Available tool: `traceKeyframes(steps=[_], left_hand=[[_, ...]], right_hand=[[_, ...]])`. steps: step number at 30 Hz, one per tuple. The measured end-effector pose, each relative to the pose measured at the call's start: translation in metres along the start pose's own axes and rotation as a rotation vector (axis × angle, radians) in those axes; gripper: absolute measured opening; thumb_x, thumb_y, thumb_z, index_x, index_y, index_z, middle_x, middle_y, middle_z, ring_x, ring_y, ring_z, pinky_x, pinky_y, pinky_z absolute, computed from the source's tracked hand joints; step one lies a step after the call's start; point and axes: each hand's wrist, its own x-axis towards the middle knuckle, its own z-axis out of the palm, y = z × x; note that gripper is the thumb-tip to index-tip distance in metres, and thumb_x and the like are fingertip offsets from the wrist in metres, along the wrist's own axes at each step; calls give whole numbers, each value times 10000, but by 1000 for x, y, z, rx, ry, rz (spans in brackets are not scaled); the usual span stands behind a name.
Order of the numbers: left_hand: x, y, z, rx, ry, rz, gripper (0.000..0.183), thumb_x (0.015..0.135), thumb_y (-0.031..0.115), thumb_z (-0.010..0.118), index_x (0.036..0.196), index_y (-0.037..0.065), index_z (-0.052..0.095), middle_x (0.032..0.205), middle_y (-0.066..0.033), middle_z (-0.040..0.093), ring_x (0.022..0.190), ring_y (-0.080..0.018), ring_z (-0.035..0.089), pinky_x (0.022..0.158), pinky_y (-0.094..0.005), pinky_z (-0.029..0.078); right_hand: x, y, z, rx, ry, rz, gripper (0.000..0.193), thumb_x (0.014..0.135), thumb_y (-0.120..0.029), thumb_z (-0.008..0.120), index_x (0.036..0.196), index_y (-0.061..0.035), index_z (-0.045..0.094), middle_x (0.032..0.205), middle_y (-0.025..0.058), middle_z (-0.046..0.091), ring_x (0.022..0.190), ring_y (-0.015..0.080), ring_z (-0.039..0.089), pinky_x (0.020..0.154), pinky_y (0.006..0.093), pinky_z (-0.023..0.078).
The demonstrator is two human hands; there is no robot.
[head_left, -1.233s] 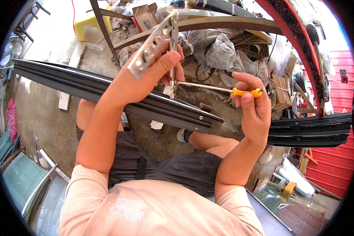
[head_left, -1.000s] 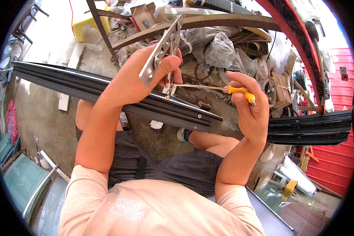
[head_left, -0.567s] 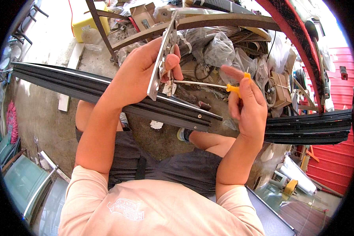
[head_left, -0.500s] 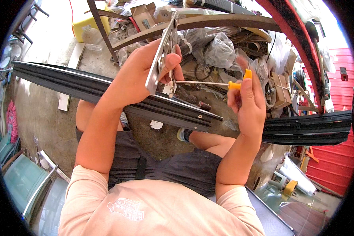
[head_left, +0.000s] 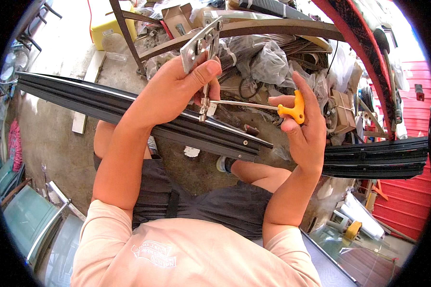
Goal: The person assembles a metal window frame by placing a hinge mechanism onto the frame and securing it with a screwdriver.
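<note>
Up in front of me, my left hand [head_left: 165, 95] grips a shiny metal hinge bracket [head_left: 196, 50] with holes in its plate. Its narrow lower end [head_left: 203, 111] pokes out below my fingers. My right hand [head_left: 307, 143] has thumb and index finger at the yellow handle of a T-handle hex key [head_left: 294, 110]; its other fingers stretch upward. The key's thin shaft runs left to the lower end of the bracket, where its tip meets the metal. Beneath my left forearm lies a long black metal profile [head_left: 177, 129], with round screw heads near its right end.
More black profiles [head_left: 376, 158] extend at the right. Beyond my hands stand a curved brown metal frame [head_left: 273, 26] and a red post [head_left: 364, 52], among plastic bags [head_left: 268, 62] and cardboard boxes [head_left: 342, 112]. Glass panes [head_left: 31, 217] lean at lower left.
The bracket has tilted, so more of its plate's face shows. The yellow handle has turned, and my right fingers have opened and shifted around it. The key still meets the bracket's lower end.
</note>
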Motion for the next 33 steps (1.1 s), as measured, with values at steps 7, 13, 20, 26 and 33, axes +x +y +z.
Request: traceKeyframes(steps=[7, 13, 20, 26, 33], left_hand=[[-1, -1, 5, 9, 75, 99, 366, 1142, 392, 564, 1176, 33, 630, 864, -29, 685, 796, -108, 635, 743, -274, 503], [2, -1, 11, 7, 121, 231, 288, 1137, 297, 580, 1089, 14, 606, 786, -43, 693, 718, -109, 614, 668, -296, 489], [2, -3, 10, 56, 145, 272, 306, 1135, 312, 580, 1119, 7, 602, 810, -51, 700, 738, -116, 632, 686, -300, 501], [2, -2, 11, -82, 144, 202, 298, 1132, 307, 588, 1148, 10, 606, 894, -76, 739, 854, -133, 712, 773, -296, 563], [2, 0, 13, -145, 150, 206, 189, 1118, 184, 596, 1144, -4, 597, 948, -91, 756, 941, -163, 761, 838, -310, 609]], right_hand=[[-5, 0, 0, -104, 24, 166, 724, 1018, -685, 605, 1125, 18, 740, 722, 15, 646, 646, 85, 569, 614, 253, 441], [-8, 7, -3, 32, -62, 347, 739, 1097, -653, 485, 983, 36, 727, 643, -35, 551, 532, 35, 402, 507, 238, 286], [-5, -3, 5, 148, 78, 257, 641, 1135, -559, 500, 1023, 24, 742, 675, -68, 464, 639, 27, 396, 560, 254, 267], [-3, -1, 6, 175, 78, 311, 612, 1142, -532, 503, 1061, 17, 758, 692, -87, 449, 623, 15, 352, 559, 242, 234], [-1, -13, 1, 173, 43, 467, 715, 1118, -615, 485, 924, 12, 768, 621, -86, 428, 589, 20, 349, 549, 248, 225]])
